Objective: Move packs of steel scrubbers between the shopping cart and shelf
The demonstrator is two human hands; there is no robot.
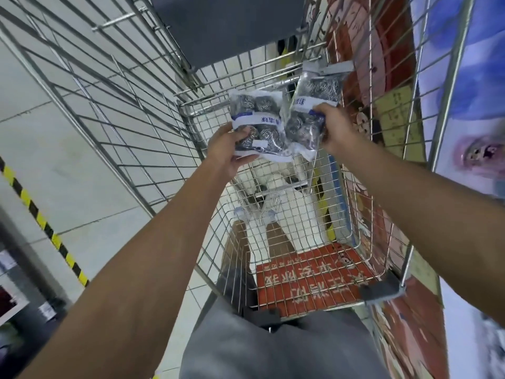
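Shiny steel scrubbers sit in two clear plastic packs, both held up over the shopping cart (287,231) in the middle of the frame. The left pack (255,124) is gripped by the left hand (228,151), its fingers curled under the bottom edge and thumb on top. The right pack (310,110) is pinched at its side by the right hand (337,127). The two packs touch and overlap a little. A red sign (314,280) shows through the cart's wire bottom. Yellow and black tape (41,220) runs across the pale floor at the left.
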